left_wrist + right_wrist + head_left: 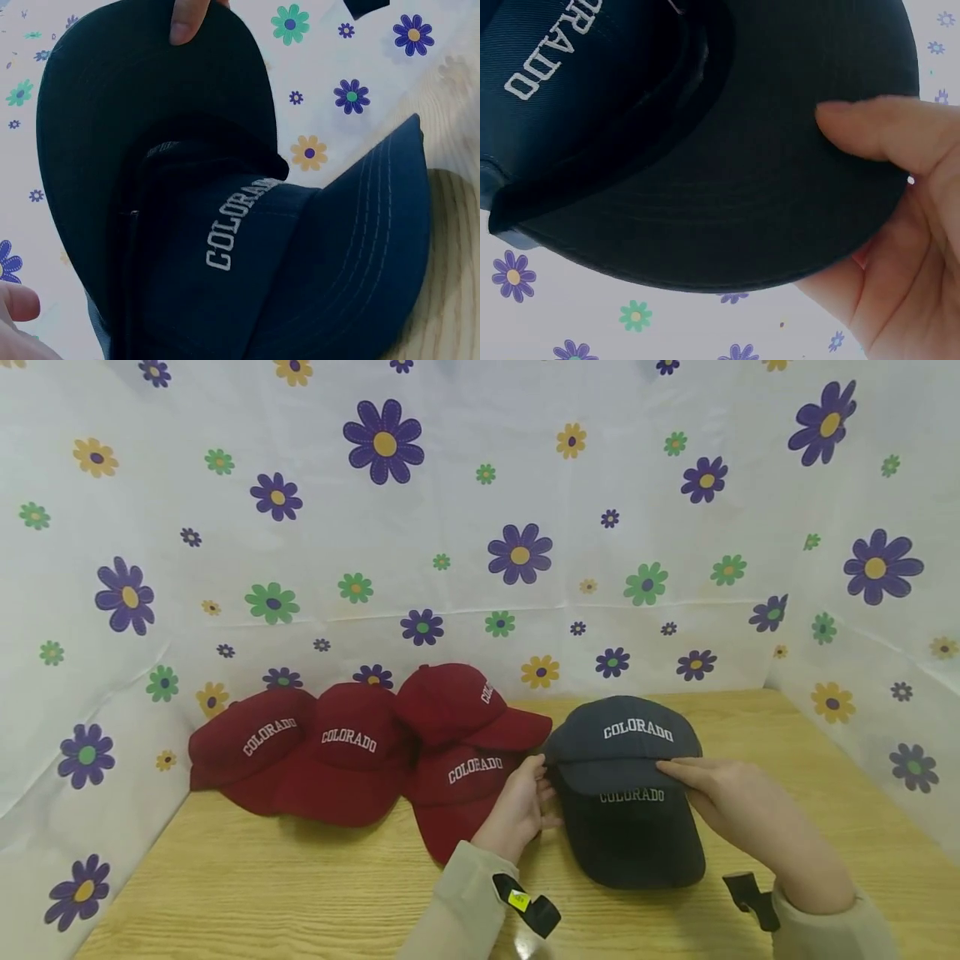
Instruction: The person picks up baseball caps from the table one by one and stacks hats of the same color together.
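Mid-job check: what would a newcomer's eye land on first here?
Probably the upper navy cap at right, its brim pinched by the right grip above a lower navy cap. Next, the maroon caps bunched at left, lettered COLORADO in white. Behind everything, the white backdrop scattered with bright flowers.

Under the left hand (517, 806) and the right hand (731, 793) spreads a pale yellow, wood-grained tabletop (300, 893), while a white, creased backdrop sheet (450, 510) printed with purple, green and orange flowers (385, 443) rises beyond both and on either side.
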{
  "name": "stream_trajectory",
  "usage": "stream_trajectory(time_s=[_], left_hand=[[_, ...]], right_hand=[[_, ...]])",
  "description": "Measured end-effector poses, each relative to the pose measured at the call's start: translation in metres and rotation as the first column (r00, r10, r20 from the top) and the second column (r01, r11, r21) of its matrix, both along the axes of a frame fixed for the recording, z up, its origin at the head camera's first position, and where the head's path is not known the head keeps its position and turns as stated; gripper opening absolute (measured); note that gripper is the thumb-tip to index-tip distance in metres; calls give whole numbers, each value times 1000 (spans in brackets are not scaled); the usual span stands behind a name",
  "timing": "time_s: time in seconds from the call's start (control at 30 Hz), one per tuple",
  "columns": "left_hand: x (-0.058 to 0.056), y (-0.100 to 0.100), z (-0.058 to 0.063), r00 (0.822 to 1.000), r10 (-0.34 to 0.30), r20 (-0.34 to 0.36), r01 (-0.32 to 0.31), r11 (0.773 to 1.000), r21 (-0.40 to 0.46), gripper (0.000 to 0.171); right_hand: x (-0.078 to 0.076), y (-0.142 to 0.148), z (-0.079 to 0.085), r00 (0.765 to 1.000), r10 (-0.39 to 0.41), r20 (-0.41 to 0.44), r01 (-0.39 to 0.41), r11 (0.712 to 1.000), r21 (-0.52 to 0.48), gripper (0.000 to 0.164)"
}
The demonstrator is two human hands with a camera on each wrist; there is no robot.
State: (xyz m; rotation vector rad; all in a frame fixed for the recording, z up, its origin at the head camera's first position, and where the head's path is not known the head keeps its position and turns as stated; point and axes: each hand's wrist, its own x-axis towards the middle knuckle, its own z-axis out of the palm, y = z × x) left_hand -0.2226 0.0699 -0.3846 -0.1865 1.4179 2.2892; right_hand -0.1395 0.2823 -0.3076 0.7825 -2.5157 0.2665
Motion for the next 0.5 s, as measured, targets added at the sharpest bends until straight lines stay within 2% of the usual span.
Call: stream_trajectory(time_s=[0.17, 0.27, 0.33, 0.4, 0.5], left_hand=[[-1, 0, -5, 998, 21, 53, -21, 1000, 14, 34], [-2, 0, -9, 998, 3, 61, -5, 999, 32, 34], [-2, 0, -10, 998, -22, 63, 19, 999, 42, 45], [-2, 0, -11, 996, -53, 67, 50, 998, 49, 61], [-2, -1, -11, 994, -93, 58, 90, 995, 49, 75]], right_hand=[[-1, 2, 0, 986, 19, 166, -27, 998, 50, 35], [-1, 2, -2, 957, -7, 289, -23, 995, 99, 40], [-1, 2, -4, 927, -36, 374, -11, 992, 123, 46], [-2, 2, -7, 883, -52, 466, -2, 993, 115, 52], [-3, 1, -11, 828, -63, 557, 16, 996, 90, 58]])
